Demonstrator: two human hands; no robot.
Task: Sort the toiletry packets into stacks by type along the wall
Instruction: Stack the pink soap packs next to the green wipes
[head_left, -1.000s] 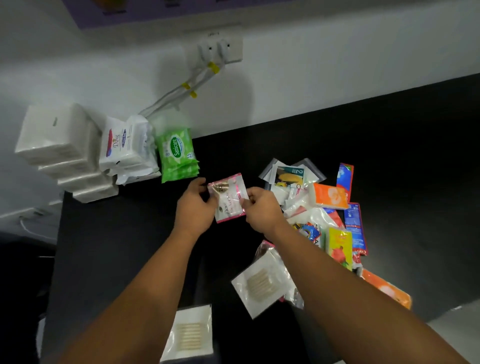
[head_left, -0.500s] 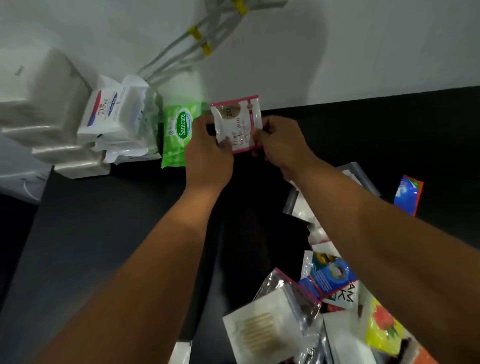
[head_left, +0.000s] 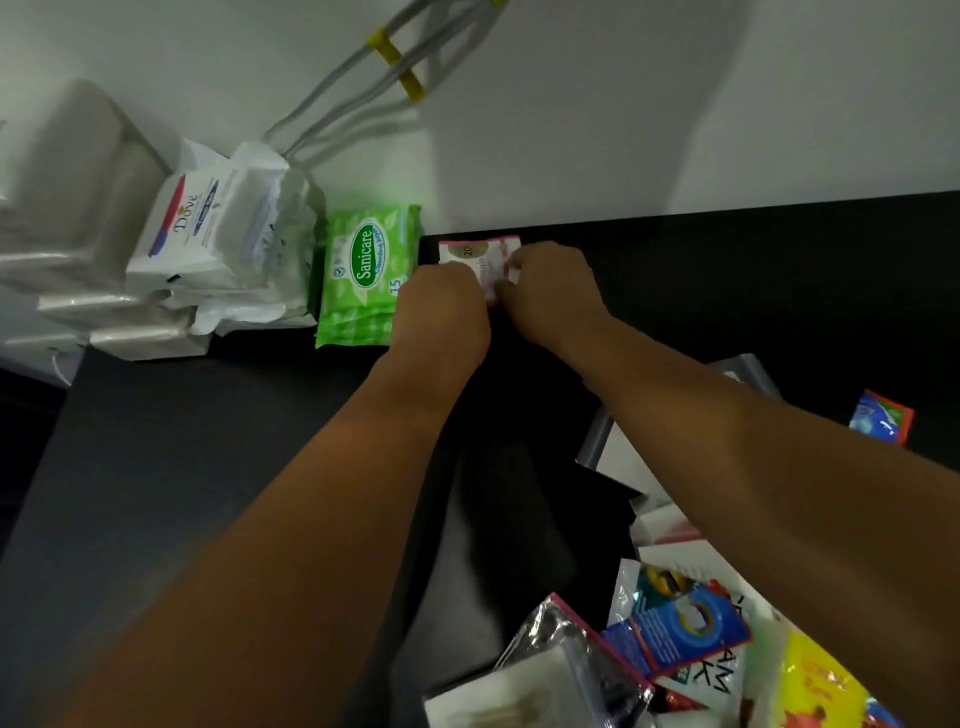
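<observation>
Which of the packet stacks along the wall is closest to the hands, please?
The green Sanicare wipes stack, right beside the left hand; the white Dove packs and plain white packs sit farther left.

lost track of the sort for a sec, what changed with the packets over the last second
Both hands, the left hand and right hand, carried the pink-edged packet away from the loose pile to the foot of the wall, just right of the green Sanicare pack. They still hold it. The Dove stack and green Sanicare pack stayed put.
</observation>
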